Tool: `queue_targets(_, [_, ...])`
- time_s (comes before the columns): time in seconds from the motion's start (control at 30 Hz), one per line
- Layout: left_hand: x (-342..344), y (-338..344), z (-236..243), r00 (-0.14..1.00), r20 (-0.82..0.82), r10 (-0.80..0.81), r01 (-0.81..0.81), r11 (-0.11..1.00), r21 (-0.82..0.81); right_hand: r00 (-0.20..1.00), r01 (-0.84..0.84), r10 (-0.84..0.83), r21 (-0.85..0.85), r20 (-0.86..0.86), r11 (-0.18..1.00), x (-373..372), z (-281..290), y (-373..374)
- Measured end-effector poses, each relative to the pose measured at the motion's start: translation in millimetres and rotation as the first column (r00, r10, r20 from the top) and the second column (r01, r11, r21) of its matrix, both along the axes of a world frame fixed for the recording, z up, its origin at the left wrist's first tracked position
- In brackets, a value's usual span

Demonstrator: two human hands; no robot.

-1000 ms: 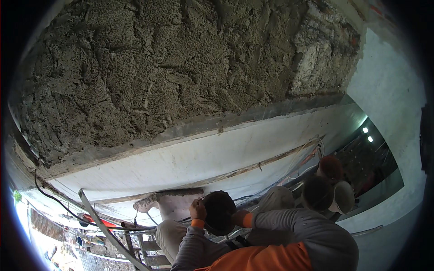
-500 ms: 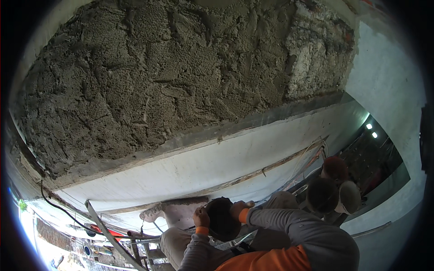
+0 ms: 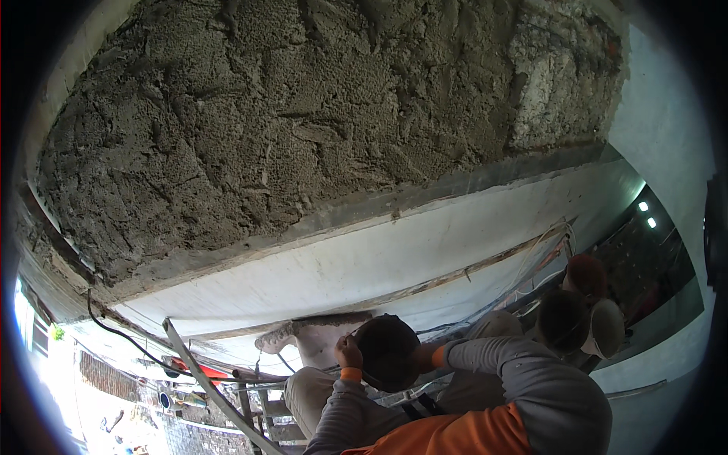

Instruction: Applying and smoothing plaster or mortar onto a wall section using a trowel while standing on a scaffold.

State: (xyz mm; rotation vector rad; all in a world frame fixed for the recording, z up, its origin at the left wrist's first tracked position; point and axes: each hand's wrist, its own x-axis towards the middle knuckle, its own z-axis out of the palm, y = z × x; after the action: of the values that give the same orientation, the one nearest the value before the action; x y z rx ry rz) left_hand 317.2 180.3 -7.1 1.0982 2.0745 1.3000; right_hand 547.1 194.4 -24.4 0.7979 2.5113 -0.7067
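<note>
Rough grey render coat point(image 3: 303, 129) is filling the upper view, ridged and unsmoothed, and a pale smooth band of wall point(image 3: 394, 258) is running below it.

Both arms, in grey sleeves with orange cuffs, are reaching up from the lower edge to a dark round pan-like thing point(image 3: 388, 353), which is sitting between the two hands, close under the pale band. It is probably being held from both sides to steady its weight.
- Left hand point(image 3: 349, 353): grip is curling closed on the pan's left edge.
- Right hand point(image 3: 426, 356): mostly hidden behind the pan; whether the grip is closed I cannot tell.

Counting:
- one pan, two hands, two orange cuffs
- two other people's heads at right, one in a dark red cap point(image 3: 587, 274) and one dark-haired point(image 3: 561, 320), both standing well apart from the pan
- two small white lamps point(image 3: 646, 206) glowing
- one black cable point(image 3: 114, 334) sagging at left
- one grey metal ladder rail point(image 3: 208, 383) leaning diagonally
</note>
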Motion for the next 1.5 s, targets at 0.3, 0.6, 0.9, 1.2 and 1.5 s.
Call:
queue_targets(0.3, [-16.7, 3.4, -24.1, 0.991, 0.090, 0.095, -0.093, 0.995, -0.032, 0.874, 0.213, -0.304, -0.262, -0.380, 0.941, 17.8, -44.5, -4.5])
queue_targets(0.6, [-18.6, 3.1, -17.1, 0.977, 0.172, 0.130, -0.121, 0.991, -0.064, 0.982, 0.187, -0.187, -0.008, -0.026, 0.982, 33.4, 48.1, 10.6])
queue_targets(0.9, [-16.9, 11.1, -32.1, 0.987, -0.106, 0.124, -0.101, 0.974, 0.204, 0.627, 0.474, -0.755, -0.675, -0.193, 0.566, 60.0, 142.2, -2.3])
queue_targets(1.2, [-17.2, 9.7, -22.3, 0.979, -0.201, -0.026, 0.021, 0.999, -0.030, 0.274, 0.005, -0.958, -0.996, -0.086, 0.091, 53.6, 222.1, -46.2])
queue_targets(1.5, [-9.8, 12.5, -23.0, 0.996, -0.042, 0.072, -0.070, 0.997, 0.038, -0.267, -0.518, -0.955, -0.817, -0.128, 0.254, 80.0, 289.8, -25.0])
